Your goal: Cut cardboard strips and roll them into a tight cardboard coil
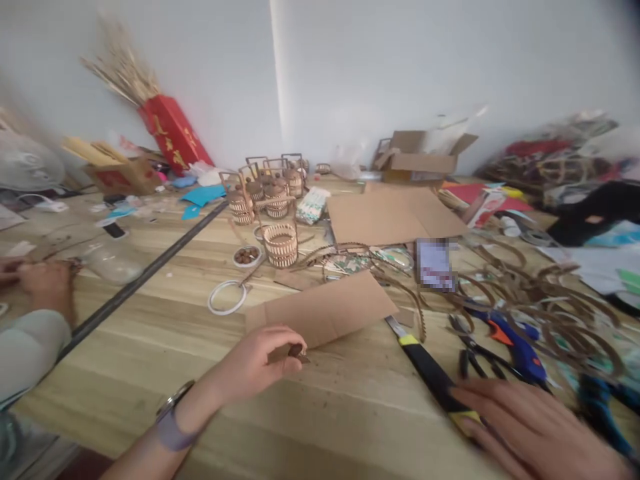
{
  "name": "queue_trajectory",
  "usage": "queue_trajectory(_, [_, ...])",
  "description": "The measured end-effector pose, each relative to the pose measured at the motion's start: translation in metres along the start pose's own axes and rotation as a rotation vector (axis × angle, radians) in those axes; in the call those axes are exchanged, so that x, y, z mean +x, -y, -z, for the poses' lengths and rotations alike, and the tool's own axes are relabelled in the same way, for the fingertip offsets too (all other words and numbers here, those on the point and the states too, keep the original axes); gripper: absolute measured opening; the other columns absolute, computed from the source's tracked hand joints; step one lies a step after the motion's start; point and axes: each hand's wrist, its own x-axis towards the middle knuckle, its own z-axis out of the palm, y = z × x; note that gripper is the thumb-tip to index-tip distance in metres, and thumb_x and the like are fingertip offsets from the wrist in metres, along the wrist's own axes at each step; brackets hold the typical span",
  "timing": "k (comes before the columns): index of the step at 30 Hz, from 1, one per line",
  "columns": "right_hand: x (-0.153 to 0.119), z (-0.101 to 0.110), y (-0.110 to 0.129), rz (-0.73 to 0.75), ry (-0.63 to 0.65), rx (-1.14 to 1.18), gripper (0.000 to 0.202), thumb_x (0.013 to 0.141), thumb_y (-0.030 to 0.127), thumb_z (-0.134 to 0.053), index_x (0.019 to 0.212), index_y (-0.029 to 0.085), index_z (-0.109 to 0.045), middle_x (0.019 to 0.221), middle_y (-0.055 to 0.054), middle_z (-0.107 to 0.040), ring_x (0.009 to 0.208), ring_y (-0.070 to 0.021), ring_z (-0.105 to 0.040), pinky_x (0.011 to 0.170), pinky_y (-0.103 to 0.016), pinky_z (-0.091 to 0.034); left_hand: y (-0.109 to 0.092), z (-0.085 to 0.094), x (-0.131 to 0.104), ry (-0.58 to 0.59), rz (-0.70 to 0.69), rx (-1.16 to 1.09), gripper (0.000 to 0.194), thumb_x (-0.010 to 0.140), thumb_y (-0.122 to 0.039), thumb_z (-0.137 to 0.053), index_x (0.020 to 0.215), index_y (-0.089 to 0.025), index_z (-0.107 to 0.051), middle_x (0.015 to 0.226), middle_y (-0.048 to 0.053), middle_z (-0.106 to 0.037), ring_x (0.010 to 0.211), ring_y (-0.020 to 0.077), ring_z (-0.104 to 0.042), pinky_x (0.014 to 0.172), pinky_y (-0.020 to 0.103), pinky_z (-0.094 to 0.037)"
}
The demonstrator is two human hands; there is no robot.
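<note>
In my left hand (265,360), a small dark brown piece (296,349) is pinched between the thumb and fingers, just in front of a cardboard sheet (330,310). At the lower right, my right hand (530,423) lies over the handle end of a black and yellow utility knife (430,373); its fingers are stretched out rather than wrapped round the handle. The knife's blade points toward the cardboard's right corner. Behind the cardboard stands a small woven basket (281,245), with a bowl of brown balls (247,256) and a white tape ring (227,297) to its left.
Right of the knife lie black scissors (480,350), a blue glue gun (520,347) and many brown strips (545,293). Lidded mini baskets (276,197) and a large cardboard sheet (390,215) are farther back. At the left edge, another person's hands (47,283) work beyond a dark bar (145,277).
</note>
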Motion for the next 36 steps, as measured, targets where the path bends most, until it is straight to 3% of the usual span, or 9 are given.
queue_trajectory(3, [0.081, -0.021, 0.012, 0.224, 0.148, -0.009, 0.046, 0.092, 0.04, -0.058, 0.137, 0.033, -0.056, 0.128, -0.004, -0.069, 0.111, -0.0259, -0.066, 0.092, -0.042, -0.055, 0.009, 0.004, -0.001, -0.035, 0.056, 0.042, 0.027, 0.093, -0.041, -0.061, 0.102, -0.018, -0.069, 0.122, 0.01, -0.068, 0.112, 0.0223, -0.063, 0.096, 0.03, -0.046])
queue_trajectory(6, [0.151, -0.046, 0.026, 0.28, 0.232, 0.033, 0.056, 0.092, 0.039, -0.058, 0.145, 0.026, -0.048, 0.144, -0.009, -0.057, 0.127, -0.0284, -0.056, 0.104, -0.048, -0.047, 0.012, 0.005, 0.002, -0.022, 0.088, 0.088, 0.02, 0.091, -0.033, -0.064, 0.101, -0.017, -0.069, 0.125, 0.01, -0.067, 0.114, 0.0233, -0.063, 0.097, 0.032, -0.046])
queue_trajectory(8, [0.183, -0.061, 0.03, 0.271, 0.301, 0.046, 0.061, 0.09, 0.042, -0.06, 0.146, 0.022, -0.048, 0.147, -0.014, -0.053, 0.133, -0.0312, -0.051, 0.108, -0.053, -0.042, 0.011, 0.007, 0.005, -0.039, 0.108, 0.082, 0.018, 0.089, -0.03, -0.065, 0.101, -0.017, -0.07, 0.119, 0.01, -0.07, 0.11, 0.0225, -0.064, 0.096, 0.032, -0.047])
queue_trajectory(11, [0.205, -0.08, 0.03, 0.255, 0.378, 0.03, 0.072, 0.084, 0.051, -0.065, 0.147, 0.02, -0.046, 0.151, -0.017, -0.047, 0.137, -0.0353, -0.046, 0.11, -0.057, -0.037, 0.009, 0.013, 0.008, -0.093, 0.161, 0.057, 0.019, 0.088, -0.028, -0.065, 0.102, -0.018, -0.07, 0.112, 0.008, -0.072, 0.106, 0.0222, -0.066, 0.095, 0.033, -0.049])
queue_trajectory(16, [0.19, -0.09, 0.026, 0.257, 0.313, 0.031, 0.073, 0.081, 0.058, -0.066, 0.144, 0.025, -0.05, 0.146, -0.015, -0.054, 0.133, -0.036, -0.05, 0.11, -0.06, -0.033, 0.024, 0.025, -0.001, -0.265, 0.26, 0.116, 0.017, 0.088, -0.028, -0.06, 0.098, -0.019, -0.07, 0.124, 0.01, -0.068, 0.114, 0.0244, -0.063, 0.098, 0.036, -0.049])
queue_trajectory(20, [0.168, -0.089, 0.027, 0.266, 0.242, -0.019, 0.067, 0.083, 0.055, -0.065, 0.142, 0.027, -0.052, 0.138, -0.013, -0.062, 0.125, -0.0351, -0.056, 0.108, -0.06, -0.036, 0.046, 0.033, -0.012, -0.456, 0.431, 0.203, 0.022, 0.089, -0.034, -0.055, 0.096, -0.018, -0.069, 0.128, 0.014, -0.065, 0.11, 0.0262, -0.065, 0.095, 0.039, -0.051])
queue_trajectory(27, [0.148, -0.089, 0.023, 0.256, 0.195, -0.042, 0.057, 0.087, 0.054, -0.06, 0.139, 0.029, -0.055, 0.139, -0.011, -0.061, 0.126, -0.0356, -0.057, 0.104, -0.062, -0.039, 0.05, 0.04, -0.01, -0.4, 0.542, 0.16, 0.029, 0.091, -0.039, -0.047, 0.085, -0.016, -0.065, 0.085, 0.009, -0.073, 0.08, 0.0231, -0.07, 0.074, 0.033, -0.053])
queue_trajectory(31, [0.14, -0.071, 0.027, 0.177, 0.277, 0.018, 0.054, 0.089, 0.053, -0.059, 0.136, 0.028, -0.058, 0.142, -0.013, -0.058, 0.131, -0.0353, -0.052, 0.109, -0.064, -0.035, 0.04, 0.041, -0.012, -0.369, 0.514, 0.166, 0.033, 0.088, -0.041, -0.047, 0.094, -0.016, -0.067, 0.097, 0.012, -0.075, 0.089, 0.0248, -0.071, 0.08, 0.034, -0.054])
queue_trajectory(36, [0.135, -0.043, 0.033, 0.077, 0.383, 0.102, 0.047, 0.09, 0.048, -0.061, 0.132, 0.027, -0.062, 0.142, -0.013, -0.059, 0.135, -0.0328, -0.048, 0.115, -0.062, -0.029, 0.039, 0.046, -0.015, -0.429, 0.453, 0.25, 0.038, 0.085, -0.05, -0.05, 0.093, -0.019, -0.07, 0.113, 0.013, -0.074, 0.099, 0.0269, -0.071, 0.082, 0.035, -0.056])
